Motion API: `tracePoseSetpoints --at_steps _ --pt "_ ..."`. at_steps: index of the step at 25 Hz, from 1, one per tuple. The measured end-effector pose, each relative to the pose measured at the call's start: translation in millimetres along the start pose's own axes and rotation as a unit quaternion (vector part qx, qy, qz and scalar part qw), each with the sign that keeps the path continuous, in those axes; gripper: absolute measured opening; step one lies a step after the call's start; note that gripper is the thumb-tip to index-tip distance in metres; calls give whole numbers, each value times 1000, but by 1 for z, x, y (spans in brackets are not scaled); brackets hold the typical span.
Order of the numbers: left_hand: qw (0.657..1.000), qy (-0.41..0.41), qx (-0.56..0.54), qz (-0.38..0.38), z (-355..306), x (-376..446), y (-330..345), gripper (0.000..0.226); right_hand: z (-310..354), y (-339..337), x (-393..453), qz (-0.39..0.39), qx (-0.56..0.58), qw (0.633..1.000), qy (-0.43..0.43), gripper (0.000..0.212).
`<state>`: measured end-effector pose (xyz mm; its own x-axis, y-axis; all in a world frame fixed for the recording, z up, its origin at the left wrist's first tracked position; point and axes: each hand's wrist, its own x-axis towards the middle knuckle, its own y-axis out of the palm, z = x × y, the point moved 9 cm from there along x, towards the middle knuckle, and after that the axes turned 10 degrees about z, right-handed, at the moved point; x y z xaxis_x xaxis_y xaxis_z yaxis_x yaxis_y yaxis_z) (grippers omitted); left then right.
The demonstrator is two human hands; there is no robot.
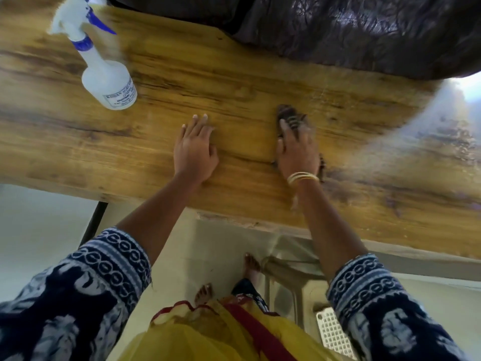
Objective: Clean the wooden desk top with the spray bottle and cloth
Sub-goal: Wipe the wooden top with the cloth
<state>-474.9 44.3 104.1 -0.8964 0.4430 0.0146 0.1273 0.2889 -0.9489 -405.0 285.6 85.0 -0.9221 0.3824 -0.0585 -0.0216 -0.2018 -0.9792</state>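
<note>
Striped cloth (290, 118) under right hand (296, 152), grained wooden desk top (234, 82).

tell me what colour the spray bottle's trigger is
Blue, on the white spray bottle; seen in the head view.

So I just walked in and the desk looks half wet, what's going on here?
A person is wiping the wooden desk top. Their right hand presses a dark striped cloth flat against the wood, while the left hand rests open on the surface beside it. The spray bottle stands untouched at the far left of the desk. A dark crinkled cover lies along the far edge.
</note>
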Motion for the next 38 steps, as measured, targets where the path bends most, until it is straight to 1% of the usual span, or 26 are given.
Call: tracePoseSetpoints --at_steps 3,5,8,9,10,11,13,15,16,17,19,21,23,25,26,27,28,30,31,32,33,34,35,36,37,38 --pt "999 -2 -28 39 -20 45 11 50 -113 -28 22 -20 25 993 114 55" --pt "999 -2 -28 44 -29 70 18 49 -160 -35 17 -29 48 976 212 54" --pt "998 -23 -28 41 -32 96 25 50 -155 -29 28 -33 63 931 359 56" --pt "998 -28 -26 43 -33 105 27 51 -134 -27 42 -24 60 927 368 57" --pt "998 -30 -22 46 -34 116 30 53 -104 -24 63 -16 47 941 333 58" --pt "998 -30 -21 49 -35 127 32 55 -67 -19 83 -11 33 963 267 58" --pt "998 -36 -20 52 -33 146 32 55 16 -5 119 2 25 996 81 57" --pt "998 -44 5 49 -32 157 33 54 74 8 140 42 5 995 -86 52" --pt "998 -44 18 47 -31 160 34 54 80 8 152 48 -7 989 -138 51" --pt "998 -43 24 46 -31 161 35 54 71 1 166 37 -10 986 -160 50" --pt "998 -41 25 50 -30 159 37 54 14 -16 194 -2 -13 993 -117 50" --pt "997 -43 27 56 -29 160 38 54 -78 -40 208 -38 11 999 3 51" --pt "997 -48 29 56 -30 161 38 54 -154 -57 199 -62 44 990 116 53" --pt "997 -48 34 50 -31 160 39 54 -176 -55 188 -94 55 970 219 55" --pt "997 -48 33 47 -31 159 38 54 -165 -51 191 -104 39 963 246 56" --pt "997 -49 32 46 -31 159 38 54 -145 -33 207 -73 26 968 238 59" --pt "997 -48 31 44 -32 159 37 54 -124 2 233 -5 4 980 197 64" --pt "998 -44 33 41 -32 160 36 56 -89 141 342 60 -74 995 37 83" --pt "998 -45 33 40 -31 160 36 58 -55 186 385 44 -89 995 -30 93" --pt "998 -49 30 39 -30 160 36 59 -8 203 402 38 -62 994 -84 92" --pt "997 -57 23 36 -29 160 35 59 43 186 389 29 -24 988 -147 84" --pt "997 -65 17 32 -28 160 34 57 86 132 353 11 -3 982 -187 72" --pt "997 -68 15 29 -27 161 33 57 115 64 310 17 4 976 -216 60" --pt "997 -67 14 28 -26 161 33 56 137 13 276 49 1 961 -272 52" --pt "997 -64 15 29 -26 161 34 57 129 -15 271 45 3 963 -266 49" --pt "997 -63 15 31 -25 160 35 57 98 -34 282 39 -6 975 -220 47"
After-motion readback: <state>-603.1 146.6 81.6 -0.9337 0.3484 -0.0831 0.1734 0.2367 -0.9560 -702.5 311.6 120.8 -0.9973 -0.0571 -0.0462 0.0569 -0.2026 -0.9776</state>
